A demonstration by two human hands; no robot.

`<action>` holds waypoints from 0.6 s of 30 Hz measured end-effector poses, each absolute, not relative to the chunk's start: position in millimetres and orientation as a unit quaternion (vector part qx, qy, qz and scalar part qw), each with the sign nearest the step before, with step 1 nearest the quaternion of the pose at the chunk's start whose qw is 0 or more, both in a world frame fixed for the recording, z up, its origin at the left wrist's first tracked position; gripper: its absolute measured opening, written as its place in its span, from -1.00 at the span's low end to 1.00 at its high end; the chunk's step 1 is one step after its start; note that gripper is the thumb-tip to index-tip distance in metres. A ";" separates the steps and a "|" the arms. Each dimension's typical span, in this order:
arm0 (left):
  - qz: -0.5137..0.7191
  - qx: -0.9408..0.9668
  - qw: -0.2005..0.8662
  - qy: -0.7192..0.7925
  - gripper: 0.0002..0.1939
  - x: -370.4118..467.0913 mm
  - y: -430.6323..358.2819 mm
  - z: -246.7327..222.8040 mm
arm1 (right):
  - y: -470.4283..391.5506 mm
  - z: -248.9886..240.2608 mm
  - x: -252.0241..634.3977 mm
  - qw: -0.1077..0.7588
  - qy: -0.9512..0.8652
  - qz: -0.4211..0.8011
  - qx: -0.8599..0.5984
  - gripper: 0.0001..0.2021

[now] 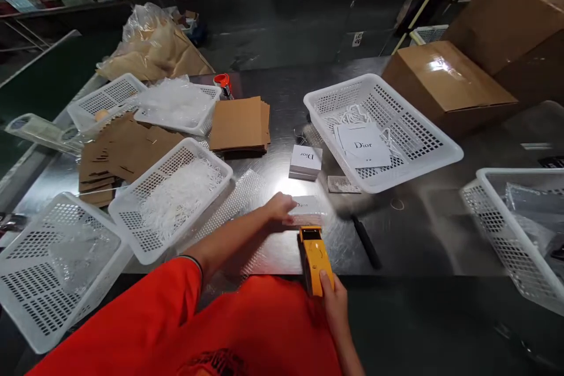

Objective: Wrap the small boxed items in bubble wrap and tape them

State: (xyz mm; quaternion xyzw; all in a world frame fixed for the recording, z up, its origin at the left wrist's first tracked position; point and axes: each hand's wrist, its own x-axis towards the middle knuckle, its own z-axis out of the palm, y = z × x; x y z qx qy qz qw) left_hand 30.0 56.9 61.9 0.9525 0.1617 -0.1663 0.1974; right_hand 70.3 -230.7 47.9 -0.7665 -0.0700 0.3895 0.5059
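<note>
My left hand (280, 208) has its fingers closed on the left end of a small white Dior box (306, 205), which seems to be wrapped in clear bubble wrap and lies on the metal table. Its lettering is partly blurred. In my right hand (337, 301) is a yellow tape dispenser (315, 255), its head up against the near edge of the wrapped box. Behind them stands another white Dior box (306, 158) or short stack of them. Loose bubble wrap (240, 200) spreads to the left, partly under my left arm.
A black-handled tool (366, 242) lies right of the dispenser. A white basket (383, 173) holds Dior bags; another basket (152, 252) holds shredded white paper. Flat cardboard (238, 123) is stacked at the back, near a red tape dispenser (224, 83). Brown cartons (449, 79) stand back right.
</note>
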 end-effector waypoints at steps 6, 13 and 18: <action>-0.088 0.901 0.259 0.336 -0.54 41.5 107.8 77.6 | -139.5 80.2 104.4 0.545 -0.105 0.348 -0.756 -0.42; -0.094 0.947 0.133 0.279 -0.45 49.5 76.2 75.1 | -113.3 77.0 111.4 0.550 -0.121 0.329 -0.758 -0.42; -0.129 0.929 0.170 0.301 -0.70 66.3 101.7 69.7 | -118.6 74.0 113.9 0.527 -0.118 0.367 -0.757 -0.42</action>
